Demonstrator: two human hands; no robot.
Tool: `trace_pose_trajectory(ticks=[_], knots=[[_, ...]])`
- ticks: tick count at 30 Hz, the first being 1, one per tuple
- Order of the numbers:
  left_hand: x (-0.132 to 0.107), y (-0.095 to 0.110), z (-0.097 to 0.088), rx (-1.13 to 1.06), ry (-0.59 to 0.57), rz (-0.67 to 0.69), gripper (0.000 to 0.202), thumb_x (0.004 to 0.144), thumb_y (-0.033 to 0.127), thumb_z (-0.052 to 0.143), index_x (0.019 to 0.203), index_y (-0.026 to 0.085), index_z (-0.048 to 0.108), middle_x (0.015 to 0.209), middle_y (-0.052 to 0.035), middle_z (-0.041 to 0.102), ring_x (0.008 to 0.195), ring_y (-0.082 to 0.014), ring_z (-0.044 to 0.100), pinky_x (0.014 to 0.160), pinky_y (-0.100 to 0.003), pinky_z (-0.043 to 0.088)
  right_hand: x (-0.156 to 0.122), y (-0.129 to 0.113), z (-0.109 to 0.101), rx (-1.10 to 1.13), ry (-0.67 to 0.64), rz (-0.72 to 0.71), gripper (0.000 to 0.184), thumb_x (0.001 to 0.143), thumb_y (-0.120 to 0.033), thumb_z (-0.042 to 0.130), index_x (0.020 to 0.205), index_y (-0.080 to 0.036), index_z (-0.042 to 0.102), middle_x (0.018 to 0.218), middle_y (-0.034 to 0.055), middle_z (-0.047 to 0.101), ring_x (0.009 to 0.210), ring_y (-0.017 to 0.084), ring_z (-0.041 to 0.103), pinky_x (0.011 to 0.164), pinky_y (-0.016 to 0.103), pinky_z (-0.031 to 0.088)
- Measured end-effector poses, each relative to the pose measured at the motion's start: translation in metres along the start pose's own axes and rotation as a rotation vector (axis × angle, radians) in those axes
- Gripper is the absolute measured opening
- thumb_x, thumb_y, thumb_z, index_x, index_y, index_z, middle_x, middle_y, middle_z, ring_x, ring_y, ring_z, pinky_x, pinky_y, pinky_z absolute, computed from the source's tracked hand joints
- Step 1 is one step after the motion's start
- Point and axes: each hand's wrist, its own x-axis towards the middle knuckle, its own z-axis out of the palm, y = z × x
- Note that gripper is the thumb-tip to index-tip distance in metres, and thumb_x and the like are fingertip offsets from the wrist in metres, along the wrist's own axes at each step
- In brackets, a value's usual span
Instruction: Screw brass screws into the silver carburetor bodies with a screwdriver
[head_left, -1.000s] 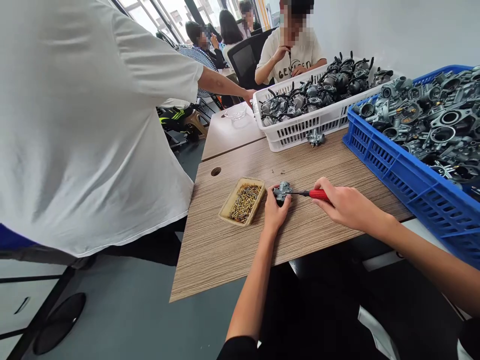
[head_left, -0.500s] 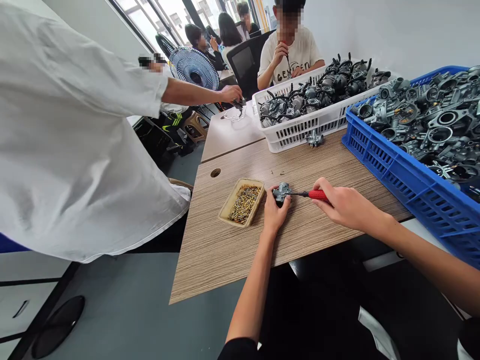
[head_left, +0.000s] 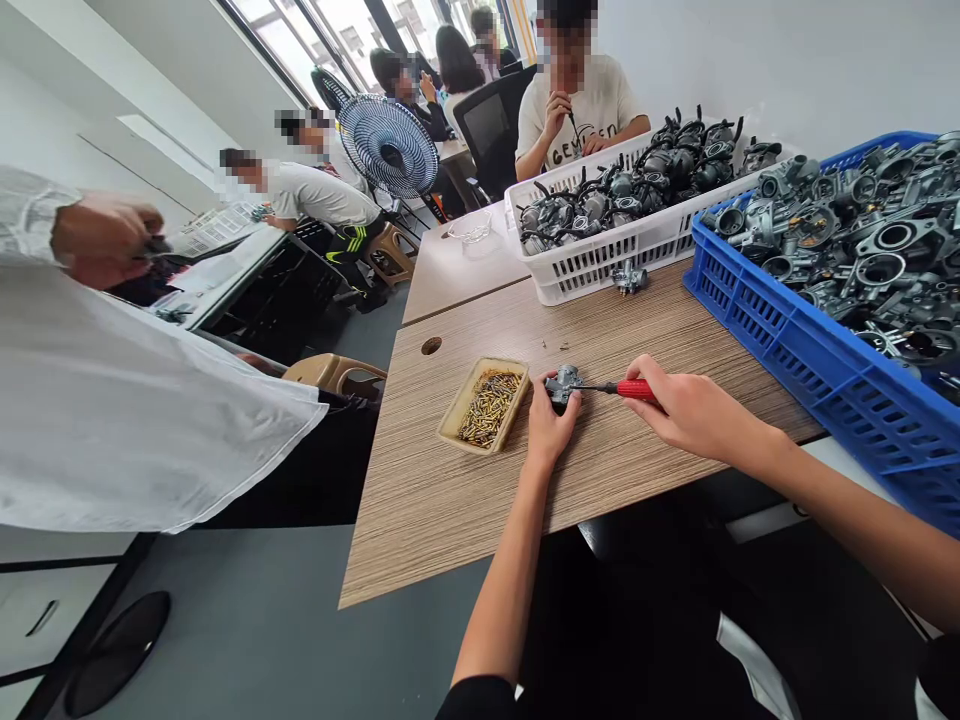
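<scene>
My left hand (head_left: 551, 425) is closed around a small grey metal carburetor body (head_left: 564, 384), holding it on its side against the wood-grain table (head_left: 420, 500). In my right hand (head_left: 686, 408) is a screwdriver (head_left: 637, 389) with a red handle. Its thin dark shaft points left, and the tip meets the right side of the carburetor; the exact contact spot is too small to make out. Left of my left hand sits a shallow tan tray (head_left: 448, 432) full of small brass-coloured parts. Two tiny loose pieces (head_left: 564, 346) lie on the table beyond the carburetor.
A white basket (head_left: 555, 285) of carburetors with black hoses stands at the back, a single carburetor (head_left: 628, 278) before it. The blue crate (head_left: 810, 370) to the right is heaped with metal bodies. A person in white (head_left: 150, 400) stands at left; another person (head_left: 581, 110) sits opposite.
The standing person's arm has drawn back from the far table to the left, carrying a dark part. My hands, the screwdriver and the carburetor look almost unmoved.
</scene>
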Motion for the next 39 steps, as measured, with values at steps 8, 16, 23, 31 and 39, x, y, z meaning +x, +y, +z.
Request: trace_pose_trajectory(ticks=[8, 16, 23, 31, 39], knots=[[-0.0001, 0.0011, -0.0003, 0.006, 0.002, -0.011, 0.042, 0.095, 0.040, 0.070, 0.130, 0.023, 0.053, 0.115, -0.0082, 0.073, 0.098, -0.0225, 0.070, 0.091, -0.036, 0.055, -0.0001, -0.0007, -0.0005, 0.005, 0.002, -0.001, 0.013, 0.109, -0.030, 0.049, 0.118, -0.022, 0.048, 0.084, 0.0056, 0.076, 0.073, 0.029, 0.076, 0.062, 0.030, 0.039], [-0.0001, 0.0007, -0.0008, 0.019, -0.006, -0.017, 0.042, 0.095, 0.039, 0.068, 0.131, 0.023, 0.053, 0.114, -0.0078, 0.073, 0.097, -0.0221, 0.070, 0.092, -0.036, 0.056, 0.0005, 0.0016, 0.0020, 0.002, 0.006, -0.001, 0.014, 0.109, -0.031, 0.050, 0.119, -0.022, 0.047, 0.083, 0.0050, 0.075, 0.073, 0.030, 0.075, 0.062, 0.030, 0.038], [-0.0005, -0.0020, -0.0005, 0.008, -0.011, -0.010, 0.043, 0.096, 0.041, 0.068, 0.132, 0.022, 0.051, 0.117, -0.0088, 0.072, 0.098, -0.0224, 0.070, 0.093, -0.037, 0.055, 0.0005, 0.0027, 0.0032, 0.017, 0.017, -0.007, 0.013, 0.109, -0.031, 0.049, 0.118, -0.022, 0.047, 0.083, 0.0043, 0.075, 0.072, 0.029, 0.075, 0.062, 0.029, 0.038], [-0.0005, -0.0012, -0.0005, 0.007, -0.008, -0.014, 0.042, 0.097, 0.040, 0.068, 0.131, 0.021, 0.052, 0.113, -0.0081, 0.072, 0.095, -0.0220, 0.069, 0.091, -0.036, 0.056, 0.0010, 0.0025, 0.0032, 0.024, 0.020, -0.006, 0.013, 0.108, -0.031, 0.050, 0.118, -0.023, 0.047, 0.082, 0.0040, 0.075, 0.073, 0.029, 0.075, 0.063, 0.030, 0.038], [0.0001, -0.0022, -0.0006, 0.000, -0.007, -0.023, 0.043, 0.096, 0.040, 0.067, 0.132, 0.022, 0.051, 0.111, -0.0068, 0.072, 0.093, -0.0210, 0.070, 0.090, -0.035, 0.056, 0.0010, 0.0038, 0.0052, 0.024, 0.022, -0.010, 0.013, 0.108, -0.031, 0.051, 0.118, -0.023, 0.047, 0.084, 0.0042, 0.076, 0.073, 0.029, 0.076, 0.063, 0.029, 0.038]])
